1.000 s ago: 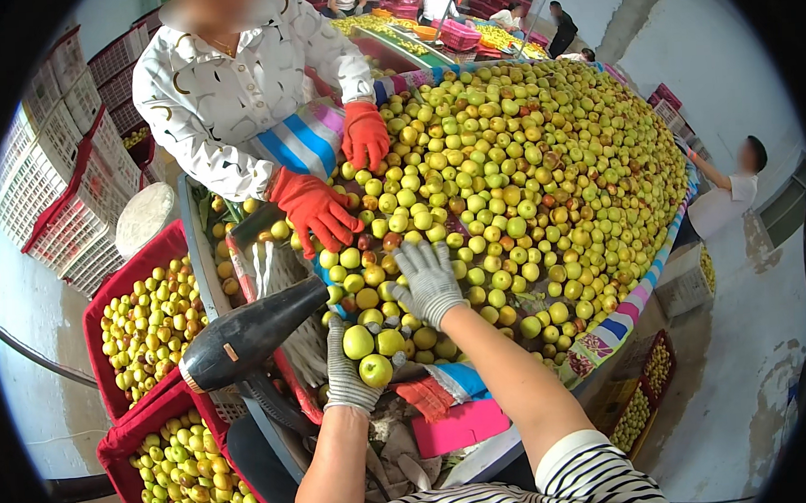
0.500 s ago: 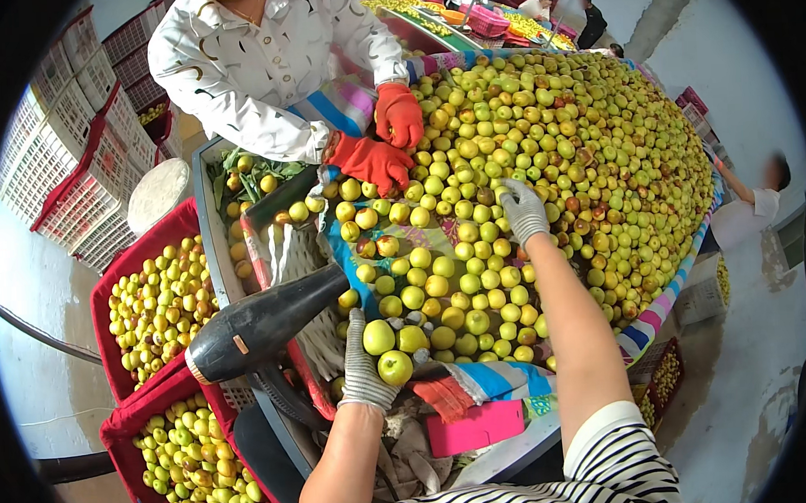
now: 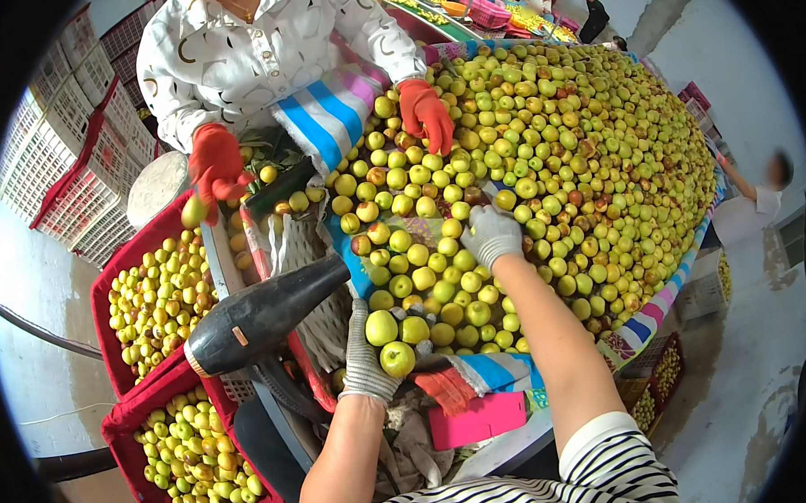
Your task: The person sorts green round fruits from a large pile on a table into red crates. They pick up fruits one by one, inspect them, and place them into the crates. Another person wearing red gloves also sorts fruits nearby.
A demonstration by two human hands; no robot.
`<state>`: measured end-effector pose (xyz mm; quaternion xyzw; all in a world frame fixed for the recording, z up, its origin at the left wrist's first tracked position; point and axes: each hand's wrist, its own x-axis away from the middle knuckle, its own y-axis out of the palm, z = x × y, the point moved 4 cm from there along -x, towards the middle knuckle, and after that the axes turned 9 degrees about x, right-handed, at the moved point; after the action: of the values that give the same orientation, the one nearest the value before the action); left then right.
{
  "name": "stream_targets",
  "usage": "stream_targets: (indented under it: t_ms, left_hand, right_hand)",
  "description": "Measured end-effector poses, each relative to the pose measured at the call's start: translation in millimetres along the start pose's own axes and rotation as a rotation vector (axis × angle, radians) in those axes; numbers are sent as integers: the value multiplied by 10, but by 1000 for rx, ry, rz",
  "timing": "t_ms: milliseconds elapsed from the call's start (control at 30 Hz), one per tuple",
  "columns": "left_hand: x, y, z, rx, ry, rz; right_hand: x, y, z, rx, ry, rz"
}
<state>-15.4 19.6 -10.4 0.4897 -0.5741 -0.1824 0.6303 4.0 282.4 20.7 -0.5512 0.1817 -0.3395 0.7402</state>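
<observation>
- Left hand in grey knitted glove [image 3: 368, 365]: unchanged, cradling round yellow-green fruits [image 3: 397, 360] at the heap's [image 3: 588, 162] near edge.
- Right hand, likewise gloved [image 3: 494, 236]: shifted nearer, fingers curled among fruits; grasp cannot be told.
- Co-worker's red-gloved hand [image 3: 215, 165]: moved off toward red-lined crate [image 3: 121, 275].
- Judgement: left hand's load apparently not increased.

I wear 2 grey knit gloves [image 3: 494, 238] and a white shirt [image 3: 513, 501] with thin black stripes; the right sleeve [image 3: 605, 449] ends in plain white.
</observation>
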Motion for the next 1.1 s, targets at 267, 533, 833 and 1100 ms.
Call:
stream_targets:
  t_ms: [267,533,833,1100]
  left_hand:
    - [19,62,-43,-48,-14,-32]
    - [4,133,-112,-188,-73,-302]
    - [47,136,-85,-233,-63,-317]
    - [14,40,-70,-45,-38,-259]
  right_hand:
    - [577,134,-370,-485,-258,59]
    - [1083,-220,-668,-1003,-465,419]
    - [324,-368,344,-634,-205,503]
    - [-360,395,963,-305,157,325]
